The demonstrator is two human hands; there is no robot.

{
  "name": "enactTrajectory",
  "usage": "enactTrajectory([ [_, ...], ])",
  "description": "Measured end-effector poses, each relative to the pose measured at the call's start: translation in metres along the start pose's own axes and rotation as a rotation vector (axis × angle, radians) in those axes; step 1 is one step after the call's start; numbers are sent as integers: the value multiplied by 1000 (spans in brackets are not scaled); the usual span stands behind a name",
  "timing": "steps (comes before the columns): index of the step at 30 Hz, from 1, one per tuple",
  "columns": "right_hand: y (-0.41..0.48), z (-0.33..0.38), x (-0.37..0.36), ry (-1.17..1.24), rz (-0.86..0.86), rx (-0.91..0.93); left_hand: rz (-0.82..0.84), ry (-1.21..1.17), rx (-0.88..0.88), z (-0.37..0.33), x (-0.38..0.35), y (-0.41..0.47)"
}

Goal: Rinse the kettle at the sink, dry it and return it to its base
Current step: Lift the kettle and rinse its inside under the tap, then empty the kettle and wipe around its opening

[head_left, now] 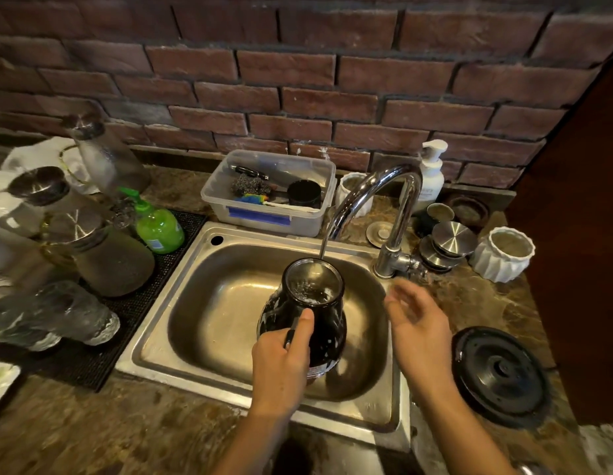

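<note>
The black kettle (317, 323) stands upright over the steel sink (181, 279), its lid off and its mouth open upward, with soap foam on its sides. My left hand (281, 358) grips its handle, thumb up along it. A thin stream of water runs from the chrome tap (380, 190) into the kettle's mouth. My right hand (418, 323) hovers open and blurred over the sink's right rim, just below the tap's lever, holding nothing. The round black kettle base (500, 375) lies on the counter right of the sink.
A clear plastic tub (274, 214) with scourers stands behind the sink. Green soap bottle (159, 228), glass jars and upturned glasses crowd a black mat (102, 365) on the left. A white pump bottle (432, 173), steel lids (452, 240) and white ribbed pots (504, 255) sit by the tap.
</note>
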State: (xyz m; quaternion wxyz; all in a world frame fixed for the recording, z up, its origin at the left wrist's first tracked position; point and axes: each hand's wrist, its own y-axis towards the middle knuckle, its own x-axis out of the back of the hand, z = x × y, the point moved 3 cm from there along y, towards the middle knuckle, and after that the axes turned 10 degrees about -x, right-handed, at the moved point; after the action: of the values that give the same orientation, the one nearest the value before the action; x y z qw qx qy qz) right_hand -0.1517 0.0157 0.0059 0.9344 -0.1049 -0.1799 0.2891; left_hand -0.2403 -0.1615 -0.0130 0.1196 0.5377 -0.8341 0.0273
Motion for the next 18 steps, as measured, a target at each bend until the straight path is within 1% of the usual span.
enactTrajectory([
  [4, -48, 10, 2, 106, 156, 98, -44, 17, -14, -12, 4, -16],
  [6, -65, 11, 0, 127, 249, 84, -77, 20, -17, -18, 6, -25],
  [10, -89, 7, -12, 66, 396, 24, -107, 14, -29, -23, 13, -45],
  [15, -133, 8, -24, -41, 582, 29, -156, -115, 109, -25, 25, -81],
  [18, -159, 4, -32, -32, 588, -22, -169, -92, 111, -23, 37, -101],
])
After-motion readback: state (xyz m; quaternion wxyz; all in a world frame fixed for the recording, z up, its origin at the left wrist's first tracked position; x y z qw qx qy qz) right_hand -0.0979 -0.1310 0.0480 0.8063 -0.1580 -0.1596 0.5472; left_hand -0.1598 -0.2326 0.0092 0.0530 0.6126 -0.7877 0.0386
